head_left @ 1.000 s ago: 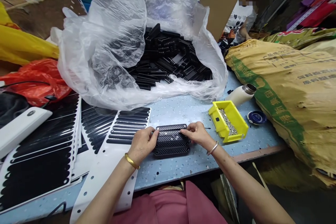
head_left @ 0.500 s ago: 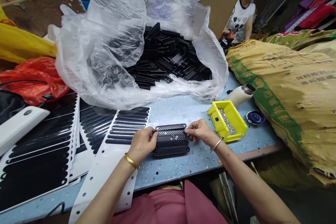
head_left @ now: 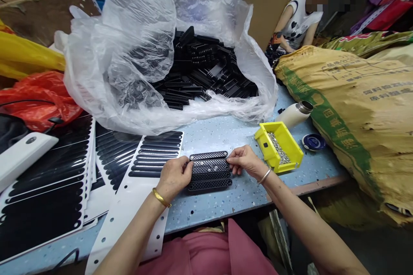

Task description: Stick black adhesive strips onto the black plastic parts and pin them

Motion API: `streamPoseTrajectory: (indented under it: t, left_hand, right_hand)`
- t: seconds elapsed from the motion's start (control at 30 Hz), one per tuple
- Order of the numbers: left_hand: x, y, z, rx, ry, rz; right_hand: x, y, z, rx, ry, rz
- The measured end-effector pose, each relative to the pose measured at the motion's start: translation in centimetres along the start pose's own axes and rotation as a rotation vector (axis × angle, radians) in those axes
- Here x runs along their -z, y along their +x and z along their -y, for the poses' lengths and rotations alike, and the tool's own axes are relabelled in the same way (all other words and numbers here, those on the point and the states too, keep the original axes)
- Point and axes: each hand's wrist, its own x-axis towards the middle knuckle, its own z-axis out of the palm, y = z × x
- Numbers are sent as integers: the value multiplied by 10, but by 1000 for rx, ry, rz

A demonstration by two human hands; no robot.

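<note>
Several black plastic strips [head_left: 211,183] with a crosshatched surface lie side by side on the table in front of me. My left hand [head_left: 174,177] is closed in a pinch at the left end of the upper strips. At their right end my right hand [head_left: 244,161] pinches too, thumb and forefinger together. A few tiny silver ring-like pieces [head_left: 215,168] rest on the middle strips. Whether a small piece sits between my right fingertips is hidden. To the right of that hand stands a yellow bin [head_left: 293,148] holding many small silver metal pieces.
Behind the strips, a large clear plastic bag [head_left: 135,111] spreads open around a pile of black plastic parts [head_left: 206,68]. Sheets of black stickers [head_left: 48,206] cover the left side. A cream bottle [head_left: 295,114], blue lid [head_left: 313,142] and yellow sack [head_left: 361,107] are at right; a person sits beyond.
My hands keep the same pinch at both ends of the strips. The view has shifted slightly. The person at the back right has leaned, with an arm now showing.
</note>
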Motion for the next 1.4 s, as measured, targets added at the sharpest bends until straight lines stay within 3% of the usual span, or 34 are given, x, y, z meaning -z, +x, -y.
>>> streamPoseTrajectory:
  t: [0.43, 0.63, 1.03, 1.4]
  left_hand:
    - [1, 1, -2, 25, 4, 27]
    - [2, 1, -3, 29, -18, 25]
    - [0, 3, 0, 40, -10, 42]
    - [-1, 4, 1, 36, -12, 40]
  right_hand:
    - [-6, -2, -3, 39, -83, -76]
    - [-2, 0, -1, 28, -16, 20]
    - [7, -1, -3, -29, 114, 85]
    - [3, 1, 0, 6, 26, 60]
